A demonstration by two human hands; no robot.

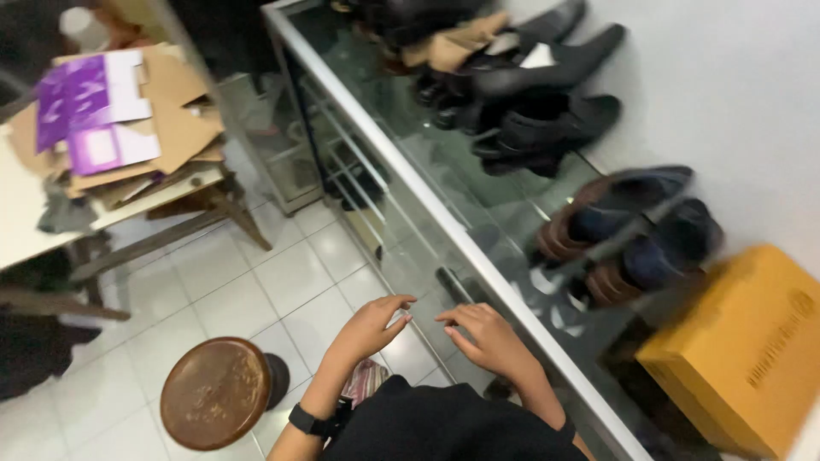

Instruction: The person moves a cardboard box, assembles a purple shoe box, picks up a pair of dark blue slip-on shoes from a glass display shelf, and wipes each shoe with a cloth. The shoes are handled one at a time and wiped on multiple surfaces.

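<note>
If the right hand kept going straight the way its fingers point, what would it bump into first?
Probably the metal front edge of the glass display case. The right hand hovers just short of it, fingers spread and pointing up-left. Depth is hard to judge, so it might meet the glass front below instead.

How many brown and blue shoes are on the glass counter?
2. One brown and blue shoe lies nearer the black shoes; the other lies beside the yellow box. More could be hidden elsewhere.

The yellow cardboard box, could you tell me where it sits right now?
In the head view the yellow cardboard box sits at the lower right, on the glass counter against the white wall, just beyond the brown and navy shoes.
</note>
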